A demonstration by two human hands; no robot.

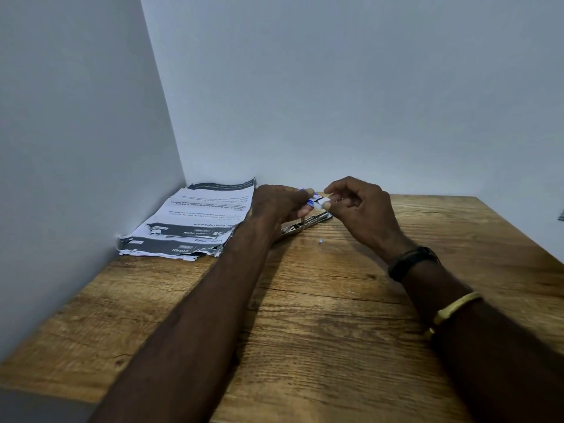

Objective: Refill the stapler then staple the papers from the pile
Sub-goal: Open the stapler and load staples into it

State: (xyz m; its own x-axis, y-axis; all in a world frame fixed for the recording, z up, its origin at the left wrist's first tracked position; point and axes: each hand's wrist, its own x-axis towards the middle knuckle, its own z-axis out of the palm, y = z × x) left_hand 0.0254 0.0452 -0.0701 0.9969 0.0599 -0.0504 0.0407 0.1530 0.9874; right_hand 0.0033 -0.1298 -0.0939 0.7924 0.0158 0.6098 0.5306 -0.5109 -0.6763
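Note:
A small blue and white staple box (pixel 315 202) is held in the air between both hands. My left hand (pixel 279 206) grips its left end, and my right hand (pixel 358 206) pinches its right end with thumb and forefinger. Just below the hands, a metal stapler (pixel 305 225) lies opened flat on the wooden table (pixel 320 300); my left hand hides part of it. The pile of printed papers (pixel 195 224), with torn, curled front edges, lies in the corner to the left of my left hand.
White walls close in the table at the left and back. A tiny pale scrap (pixel 320 241) lies on the wood near the stapler. A dark object (pixel 561 215) shows at the right frame edge. My right wrist wears a black band and a yellow bangle.

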